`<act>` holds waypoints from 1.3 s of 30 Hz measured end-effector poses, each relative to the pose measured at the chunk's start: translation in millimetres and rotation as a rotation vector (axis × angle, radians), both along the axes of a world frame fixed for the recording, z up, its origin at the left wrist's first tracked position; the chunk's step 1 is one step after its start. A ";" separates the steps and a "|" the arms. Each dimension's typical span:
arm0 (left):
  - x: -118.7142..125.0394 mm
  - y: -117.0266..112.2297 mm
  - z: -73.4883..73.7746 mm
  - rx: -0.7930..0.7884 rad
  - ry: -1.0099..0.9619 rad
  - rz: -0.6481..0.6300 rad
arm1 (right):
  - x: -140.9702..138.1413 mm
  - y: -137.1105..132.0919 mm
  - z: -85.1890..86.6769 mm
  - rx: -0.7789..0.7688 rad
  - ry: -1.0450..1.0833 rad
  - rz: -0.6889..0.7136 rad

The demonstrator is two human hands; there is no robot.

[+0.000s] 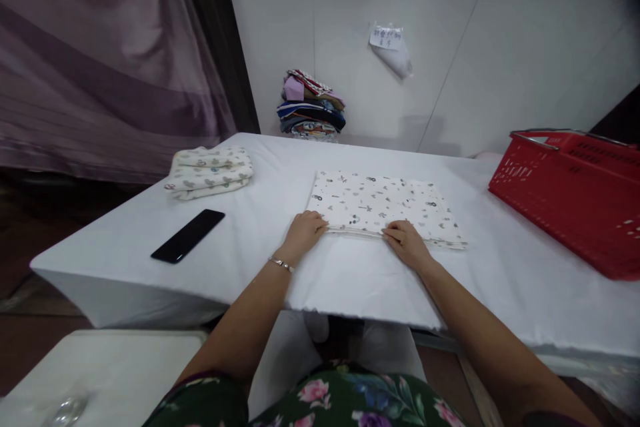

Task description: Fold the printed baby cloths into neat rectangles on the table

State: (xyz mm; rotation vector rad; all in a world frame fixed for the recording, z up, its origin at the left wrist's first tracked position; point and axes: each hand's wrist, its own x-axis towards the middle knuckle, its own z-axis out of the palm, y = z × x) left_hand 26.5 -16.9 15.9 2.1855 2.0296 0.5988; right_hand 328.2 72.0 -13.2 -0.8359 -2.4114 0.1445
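Observation:
A white printed cloth (375, 200), folded into a flat rectangle of several layers, lies in front of me on the table. My left hand (305, 230) pinches its near edge close to the left corner, fingers closed on the layers. Farther right along that same edge, my right hand (406, 240) grips the fold between thumb and fingers. The cloth's right end rests flat, beyond my right hand. A second folded cloth (213, 173) with a similar print sits apart at the left.
The table (270, 167) has a white cover. A black phone (189, 235) lies on the left, and a red basket (570, 193) stands at the right. Behind the far edge rises a stack of folded clothes (311, 107). A paper note (387, 37) hangs on the wall. A white stool (115, 367) is lower left.

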 end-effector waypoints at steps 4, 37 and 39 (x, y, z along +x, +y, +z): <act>-10.9 -7.8 -1.6 0.059 -0.009 -0.017 | 0.9 0.3 -0.5 -0.013 -0.014 0.002; -8.8 -34.1 -2.4 0.031 -0.006 0.370 | 2.8 0.3 -8.7 -0.017 -0.018 0.008; -9.9 -32.7 -0.8 0.031 0.001 0.362 | 2.1 -0.2 -8.1 -0.020 -0.016 0.003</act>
